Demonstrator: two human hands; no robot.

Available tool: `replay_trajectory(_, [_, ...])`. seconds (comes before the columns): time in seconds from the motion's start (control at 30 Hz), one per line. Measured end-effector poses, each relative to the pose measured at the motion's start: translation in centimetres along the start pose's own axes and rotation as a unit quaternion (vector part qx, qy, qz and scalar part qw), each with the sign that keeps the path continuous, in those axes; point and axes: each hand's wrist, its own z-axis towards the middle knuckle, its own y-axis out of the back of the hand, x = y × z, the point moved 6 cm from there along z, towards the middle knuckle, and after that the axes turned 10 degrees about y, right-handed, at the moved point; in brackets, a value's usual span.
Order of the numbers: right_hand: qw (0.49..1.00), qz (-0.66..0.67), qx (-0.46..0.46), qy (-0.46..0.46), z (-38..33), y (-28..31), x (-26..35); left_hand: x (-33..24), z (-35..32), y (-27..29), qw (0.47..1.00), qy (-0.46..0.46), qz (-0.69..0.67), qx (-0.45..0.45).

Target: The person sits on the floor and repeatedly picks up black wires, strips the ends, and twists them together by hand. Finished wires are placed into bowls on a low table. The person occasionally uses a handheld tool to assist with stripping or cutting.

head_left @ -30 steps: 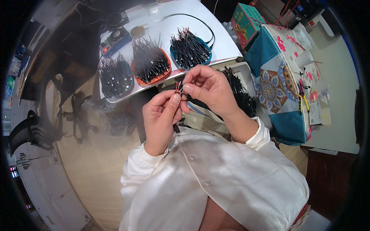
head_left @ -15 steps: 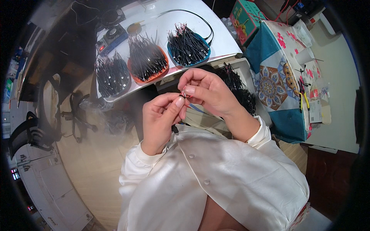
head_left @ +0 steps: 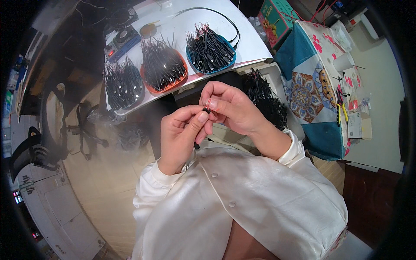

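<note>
Between my fingers is a short black cable (head_left: 206, 110) with thin reddish wires at its stripped end. My left hand (head_left: 180, 132) pinches the black jacket between thumb and forefinger, and the cable's other black end hangs below the palm. My right hand (head_left: 236, 106) is closed at the fingertips on the thin wires, just above the jacket. Both hands are held in front of my chest, a little short of the white table (head_left: 169, 15). The fingers partly hide the wire ends.
Bundles of black cables fill an orange tray (head_left: 186, 74), a blue tray (head_left: 234, 56) and a third tray at the left (head_left: 125, 91). A pale bin (head_left: 279, 82) of cables sits beside my right forearm. Yellow-handled pliers (head_left: 342, 113) lie on the cloth-covered table.
My right fingertips have shifted slightly on the wires. The cable's black end shows a bit more above my left thumb. Both hands stay in nearly the same place.
</note>
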Motion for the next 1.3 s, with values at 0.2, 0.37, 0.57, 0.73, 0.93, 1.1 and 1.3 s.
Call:
replay_trajectory(0.2, [0.999,0.014,0.031,-0.017,0.4,1.0,-0.8,0.7,0.4,0.1,0.997,0.065,-0.035,0.034])
replay_trajectory(0.37, [1.0,-0.017,-0.004,0.012,0.3,1.5,-0.6,0.5,0.6,0.2,0.999,0.05,-0.001,-0.003])
replay_trajectory(0.57, [1.0,0.011,-0.003,0.008,0.2,1.1,-1.2,0.4,0.8,0.5,0.999,0.046,-0.018,0.007])
replay_trajectory(0.73, [0.997,0.067,0.022,0.022,-0.1,0.9,-2.3,1.0,1.0,0.6,0.998,0.056,-0.004,-0.015])
replay_trajectory(0.93, [0.98,-0.159,-0.01,0.121,0.6,2.1,0.3,0.2,1.0,1.1,0.997,0.055,0.049,-0.034])
replay_trajectory(1.1, [0.844,-0.497,0.06,0.191,0.1,0.2,3.4,0.3,0.9,1.0,0.995,0.072,0.062,-0.04])
replay_trajectory(1.3, [0.794,-0.544,0.086,0.257,-0.8,-1.1,2.7,0.6,-0.2,0.8,0.991,0.121,0.047,-0.023])
